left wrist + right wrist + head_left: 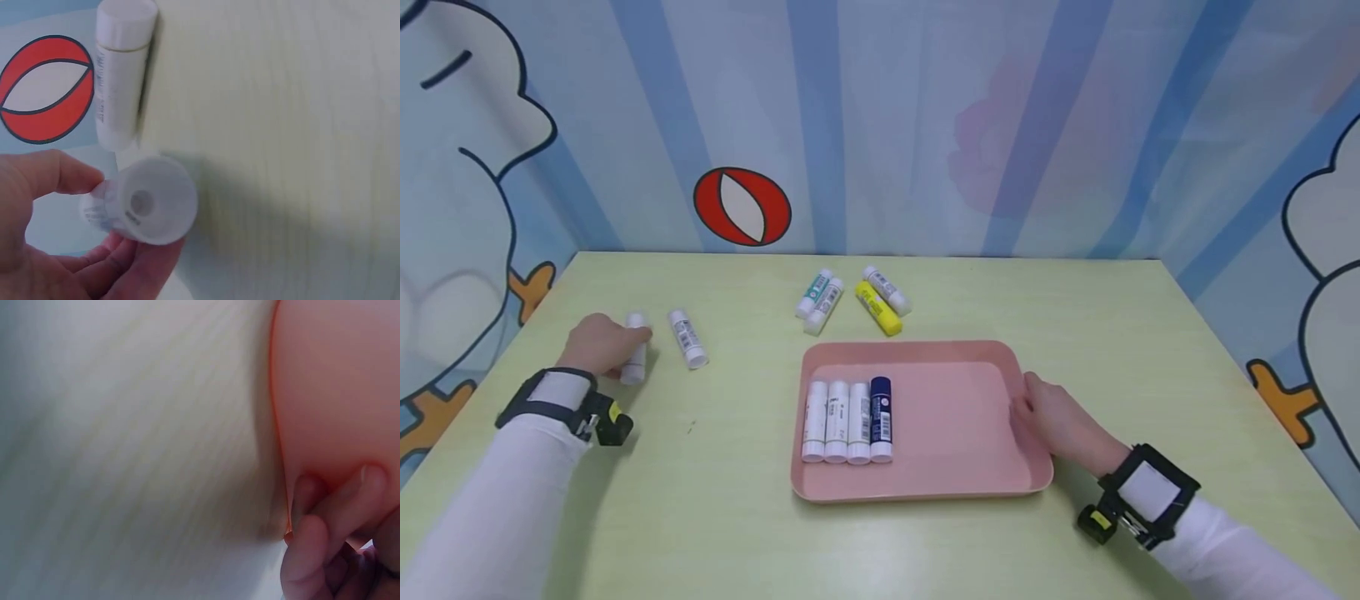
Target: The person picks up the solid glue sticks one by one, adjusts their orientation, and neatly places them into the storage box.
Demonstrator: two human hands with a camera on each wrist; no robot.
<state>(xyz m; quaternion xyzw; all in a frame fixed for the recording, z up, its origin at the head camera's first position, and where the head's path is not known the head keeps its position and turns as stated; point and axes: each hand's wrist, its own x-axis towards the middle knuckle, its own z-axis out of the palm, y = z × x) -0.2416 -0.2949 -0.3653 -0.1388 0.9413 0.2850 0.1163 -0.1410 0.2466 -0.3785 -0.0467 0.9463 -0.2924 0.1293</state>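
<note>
My left hand [597, 343] holds a white glue stick [634, 368] at the far left of the table. In the left wrist view, thumb and fingers pinch this glue stick [159, 203], with its round hollow end facing the camera. Another white glue stick [688, 339] lies just to its right. My right hand [1063, 419] grips the right rim of a pink tray [958, 417]; the right wrist view shows the fingers [350, 503] bent over the edge. Three white glue sticks [837, 422] and a navy one [881, 421] lie side by side in the tray's left part.
Behind the tray lie a yellow glue stick [878, 308] and a white one [887, 290] beside it. Two more pale glue sticks [823, 306] lie together left of these. A blue striped backdrop [887, 125] rises at the table's far edge.
</note>
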